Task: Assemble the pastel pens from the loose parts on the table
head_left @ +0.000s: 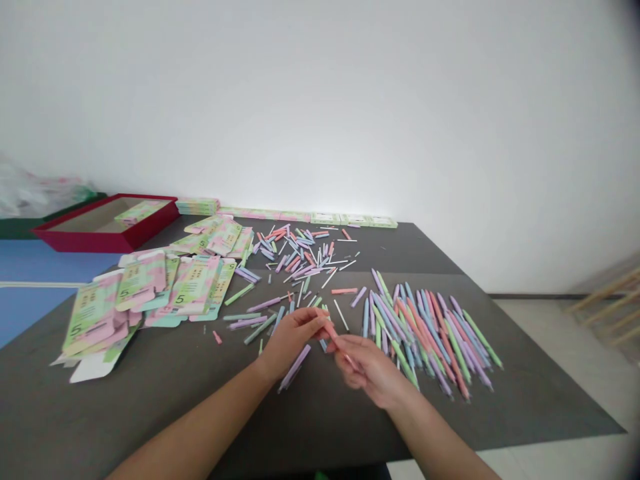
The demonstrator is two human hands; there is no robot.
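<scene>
1. holding a coral-pink pen part (329, 329) above the dark table (300, 433), the left hand (291, 339) pinches its far end as the right hand (371, 368) curls around its near length, the two close together.
2. just beside the right hand, pastel pens (430, 327) lie in a broad spread.
3. beyond both hands, short colored tubes (296, 261) and thin white sticks (341, 315) are scattered.
4. to the left, printed cartons (193, 287) overlap near a red box (95, 241).

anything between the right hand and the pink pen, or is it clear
Nothing visible: the right hand grips the pink pen directly, and the left hand pinches its other end. The loose purple piece lies on the table between the forearms, not between hand and pen.
</scene>
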